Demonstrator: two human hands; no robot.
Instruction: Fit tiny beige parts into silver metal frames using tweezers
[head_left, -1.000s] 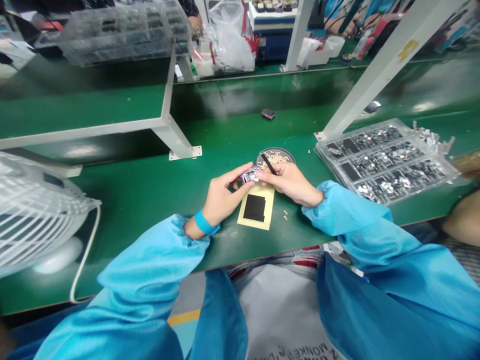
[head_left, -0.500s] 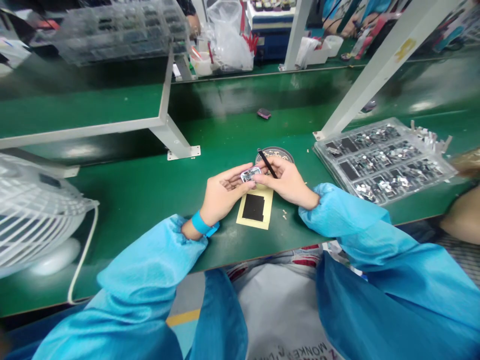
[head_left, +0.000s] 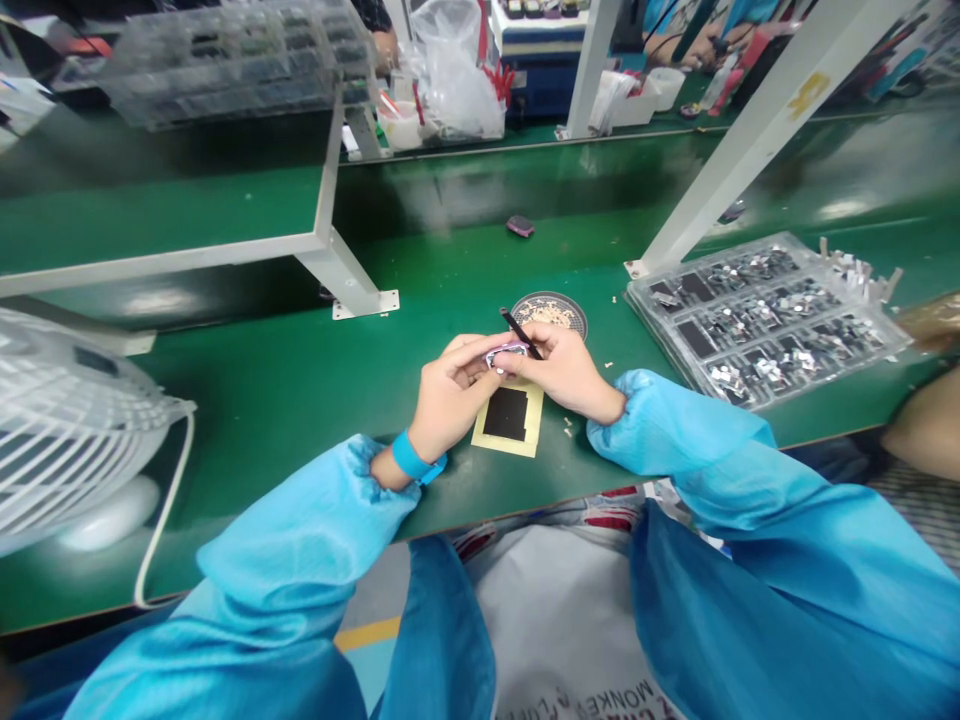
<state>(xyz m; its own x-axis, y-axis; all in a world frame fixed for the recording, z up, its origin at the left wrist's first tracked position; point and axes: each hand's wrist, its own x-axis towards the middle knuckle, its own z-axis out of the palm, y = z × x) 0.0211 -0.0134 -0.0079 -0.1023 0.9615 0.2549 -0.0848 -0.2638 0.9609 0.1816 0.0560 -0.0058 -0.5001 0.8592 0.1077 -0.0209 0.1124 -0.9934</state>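
Between my hands is a small purple-rimmed device housing [head_left: 507,352] with pale parts inside, partly covered by fingers. My left hand [head_left: 456,388] is closed on its left side. My right hand [head_left: 566,368] grips a thin black tool [head_left: 519,332], perhaps tweezers, and its thumb rests at the housing. Just below the hands, a yellow backing sheet [head_left: 528,444] with a black square piece [head_left: 505,414] lies on the green bench. Behind my right hand stands a round grey dish [head_left: 580,318] of small beige pieces.
A clear compartment tray [head_left: 697,372] of small parts lies to the right, close to a slanted white post [head_left: 757,150]. A similar purple device [head_left: 520,226] sits farther back. On the left are a white fan [head_left: 75,430] and a raised shelf [head_left: 225,200]. Another person's arm [head_left: 926,430] shows at right.
The housing has tilted, so less of its inside shows. My right hand and the black tool have shifted slightly left, uncovering more of the dish.
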